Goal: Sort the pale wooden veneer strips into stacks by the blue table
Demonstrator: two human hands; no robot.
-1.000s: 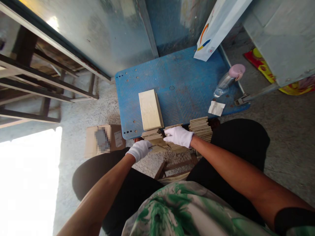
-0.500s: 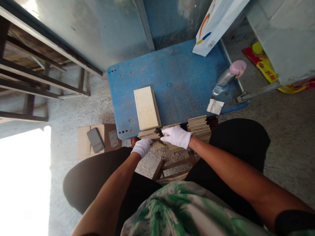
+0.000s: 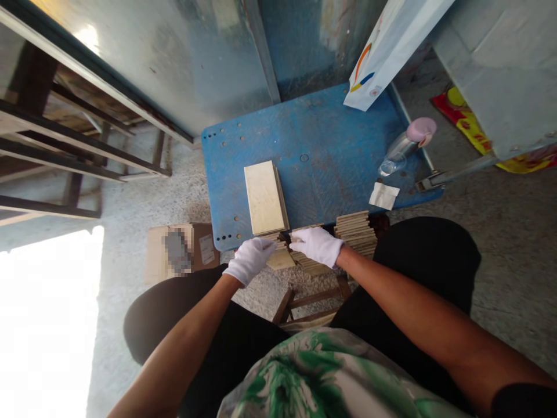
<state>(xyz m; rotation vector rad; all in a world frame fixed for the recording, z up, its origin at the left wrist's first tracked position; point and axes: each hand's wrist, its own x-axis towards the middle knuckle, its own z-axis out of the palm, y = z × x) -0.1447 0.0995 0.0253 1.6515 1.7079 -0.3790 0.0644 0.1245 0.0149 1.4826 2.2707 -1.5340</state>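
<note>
My left hand point(image 3: 251, 259), in a white glove, is closed at the left stack of thin wooden boards point(image 3: 281, 259), its fingertips pinching at the upper edges. My right hand point(image 3: 317, 245), gloved too, reaches across the middle stack of thin boards point(image 3: 314, 267) with fingers and thumb bent round its left side. The palms hide part of both stacks. To the right of that hand is another stack of thin boards point(image 3: 355, 229). Beyond my left hand, a neat pile of pale rectangular boards point(image 3: 264, 197) lies on the blue table point(image 3: 322, 186).
On the table's right stand a pink-lidded bottle point(image 3: 409, 142) and a folded white tissue point(image 3: 384, 195); a white paper bag point(image 3: 369, 81) is behind. A cardboard piece point(image 3: 204, 247) lies on the floor at left. A wooden stool point(image 3: 313, 299) is below, between my knees.
My left hand has moved up a little onto the edges of the left stack. My right hand stays at the middle stack. The whole view has shifted slightly.
</note>
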